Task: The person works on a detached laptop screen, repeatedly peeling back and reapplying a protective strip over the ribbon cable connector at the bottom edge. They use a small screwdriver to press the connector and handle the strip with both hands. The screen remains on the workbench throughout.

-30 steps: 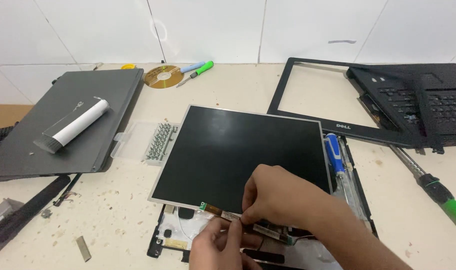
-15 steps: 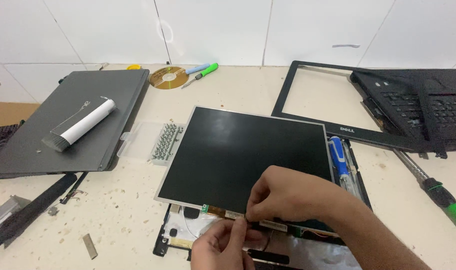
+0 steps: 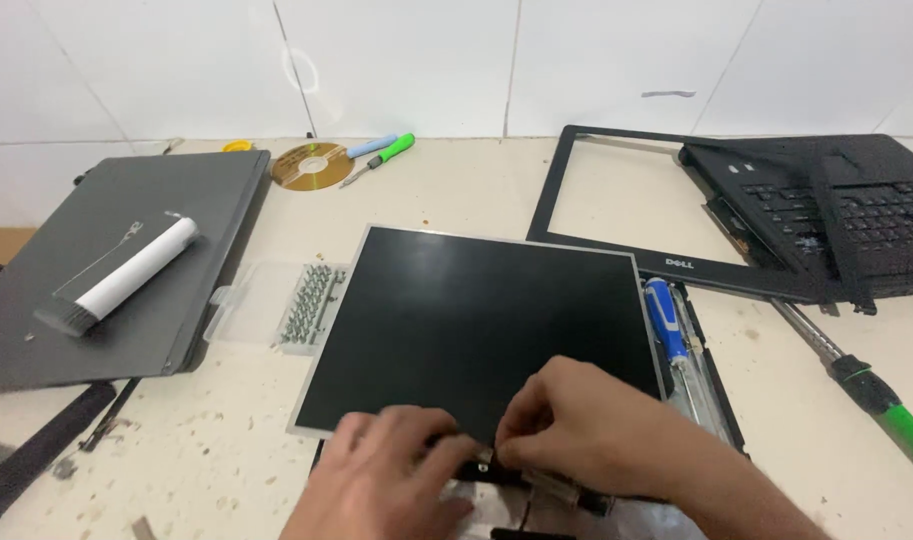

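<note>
Left hand has come up beside the right hand — both now pinch at the near edge of the LCD panel, fingertips closed on a small connector part, too hidden to tell exactly. Blue screwdriver lies just right of the right grip; bit case sits left on the bench.

Dark rectangular screen panel flat mid-table (silver-edged), clear plastic case left
</note>
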